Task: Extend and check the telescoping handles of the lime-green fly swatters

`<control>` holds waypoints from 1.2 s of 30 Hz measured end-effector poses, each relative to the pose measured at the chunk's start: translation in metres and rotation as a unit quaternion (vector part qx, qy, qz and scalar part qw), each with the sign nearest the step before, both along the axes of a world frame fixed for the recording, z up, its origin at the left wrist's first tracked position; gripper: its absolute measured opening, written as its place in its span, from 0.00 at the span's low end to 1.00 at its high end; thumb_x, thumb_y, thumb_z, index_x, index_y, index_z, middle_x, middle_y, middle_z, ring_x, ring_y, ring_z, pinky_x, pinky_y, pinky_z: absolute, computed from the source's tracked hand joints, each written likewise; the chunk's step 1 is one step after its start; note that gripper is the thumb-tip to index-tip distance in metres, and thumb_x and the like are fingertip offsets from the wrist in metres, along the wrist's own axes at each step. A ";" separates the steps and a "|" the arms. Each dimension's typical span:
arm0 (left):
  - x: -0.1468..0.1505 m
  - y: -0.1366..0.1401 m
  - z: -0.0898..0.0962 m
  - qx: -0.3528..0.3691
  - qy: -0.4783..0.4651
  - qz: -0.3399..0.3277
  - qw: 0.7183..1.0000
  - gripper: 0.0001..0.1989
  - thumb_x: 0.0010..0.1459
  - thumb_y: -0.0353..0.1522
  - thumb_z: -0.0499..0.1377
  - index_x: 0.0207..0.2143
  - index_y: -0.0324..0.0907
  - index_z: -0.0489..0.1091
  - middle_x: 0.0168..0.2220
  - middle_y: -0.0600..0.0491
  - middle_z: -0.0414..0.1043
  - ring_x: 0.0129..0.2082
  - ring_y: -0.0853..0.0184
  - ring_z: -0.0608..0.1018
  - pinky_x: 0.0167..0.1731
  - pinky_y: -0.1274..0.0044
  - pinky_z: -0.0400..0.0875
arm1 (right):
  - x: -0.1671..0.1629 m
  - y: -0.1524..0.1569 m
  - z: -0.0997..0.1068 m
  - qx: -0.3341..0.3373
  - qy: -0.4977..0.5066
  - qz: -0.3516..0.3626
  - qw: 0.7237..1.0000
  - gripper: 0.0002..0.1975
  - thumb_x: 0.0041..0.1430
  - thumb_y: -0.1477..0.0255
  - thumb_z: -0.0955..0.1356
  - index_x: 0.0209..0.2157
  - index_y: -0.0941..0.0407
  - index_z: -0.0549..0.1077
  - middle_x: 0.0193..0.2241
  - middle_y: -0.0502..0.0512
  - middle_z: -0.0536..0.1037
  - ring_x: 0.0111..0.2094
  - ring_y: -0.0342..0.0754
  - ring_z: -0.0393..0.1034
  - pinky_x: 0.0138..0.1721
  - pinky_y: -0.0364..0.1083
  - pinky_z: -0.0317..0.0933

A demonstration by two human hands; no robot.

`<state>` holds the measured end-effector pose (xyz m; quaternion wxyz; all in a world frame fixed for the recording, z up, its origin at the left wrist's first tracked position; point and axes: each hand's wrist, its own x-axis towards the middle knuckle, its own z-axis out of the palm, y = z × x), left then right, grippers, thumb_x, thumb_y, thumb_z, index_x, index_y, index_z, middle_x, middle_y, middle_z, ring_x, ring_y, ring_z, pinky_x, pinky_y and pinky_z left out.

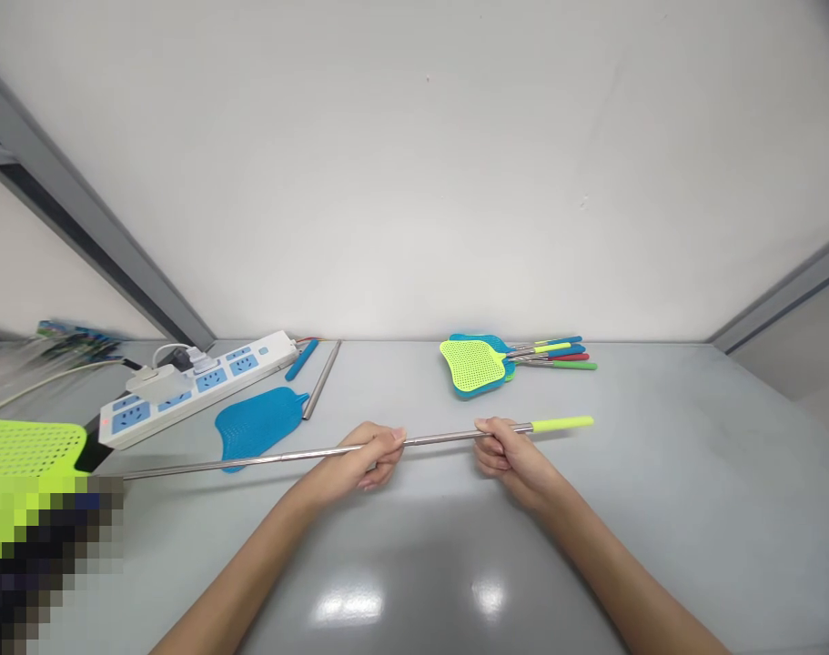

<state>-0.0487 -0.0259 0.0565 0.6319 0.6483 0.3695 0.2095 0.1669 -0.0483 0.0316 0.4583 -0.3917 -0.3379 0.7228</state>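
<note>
Both my hands grip the extended metal rod of a yellow-green fly swatter (448, 438), held nearly level above the table. My left hand (369, 458) closes on the middle of the rod. Closer to the yellow handle, my right hand (510, 459) is wrapped round the rod. The swatter's perforated head reaches the left edge, its lower part covered by pixelation. Beyond the rod lie a loose blue swatter head (260, 423), a separate metal tube (323, 380) and a blue handle grip (301, 359).
A white power strip (202, 389) with plugs and cables lies at the left. Several swatters (479, 364) are stacked near the back wall, handles pointing right. Blurred packaged items (73, 350) lie at far left. Grey frame posts (100, 209) flank the table (693, 473).
</note>
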 end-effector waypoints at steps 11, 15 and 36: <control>0.004 0.002 -0.013 -0.035 -0.058 0.038 0.997 0.21 0.56 0.38 0.43 0.13 0.42 0.45 0.07 0.62 0.44 0.11 0.76 0.53 0.16 0.79 0.48 | -0.001 0.002 -0.007 -0.034 0.024 -0.019 0.999 0.19 0.49 0.69 0.62 0.12 0.56 0.49 0.11 0.41 0.43 0.14 0.36 0.35 0.17 0.41 0.34; 0.008 0.002 -0.016 -0.028 -0.059 0.083 0.994 0.21 0.55 0.39 0.45 0.12 0.42 0.47 0.07 0.61 0.46 0.10 0.76 0.53 0.16 0.79 0.48 | -0.007 0.000 -0.007 -0.048 0.044 -0.011 0.998 0.18 0.50 0.68 0.61 0.13 0.56 0.50 0.12 0.41 0.44 0.15 0.37 0.36 0.17 0.41 0.36; 0.028 -0.004 -0.028 -0.024 -0.063 0.119 0.991 0.23 0.54 0.44 0.47 0.12 0.40 0.50 0.08 0.61 0.48 0.10 0.77 0.53 0.14 0.81 0.48 | -0.018 -0.006 -0.015 -0.019 0.093 0.002 0.995 0.19 0.50 0.66 0.62 0.12 0.57 0.53 0.11 0.42 0.48 0.14 0.36 0.42 0.18 0.42 0.38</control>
